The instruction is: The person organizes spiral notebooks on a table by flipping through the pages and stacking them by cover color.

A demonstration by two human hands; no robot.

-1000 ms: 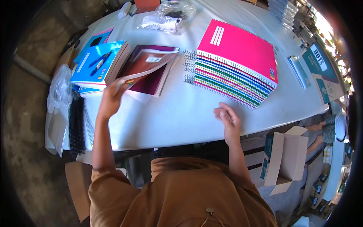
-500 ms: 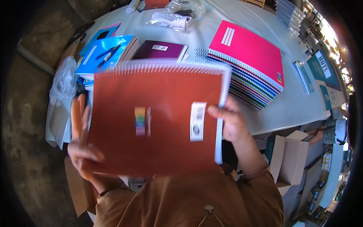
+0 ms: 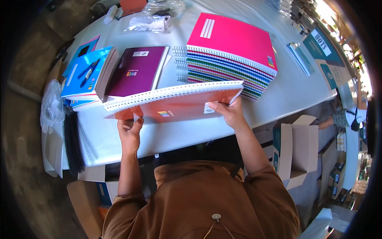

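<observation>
An orange spiral notebook is being held tilted, nearly flat, just above the near part of the white bench, its wire spine facing away from the person. The left hand is gripping its near left corner, grip clamped on the cover; the right hand is clasping its near right edge. Behind it a stack of spiral notebooks, topped in pink, is lying beside a purple notebook and blue books.
</observation>
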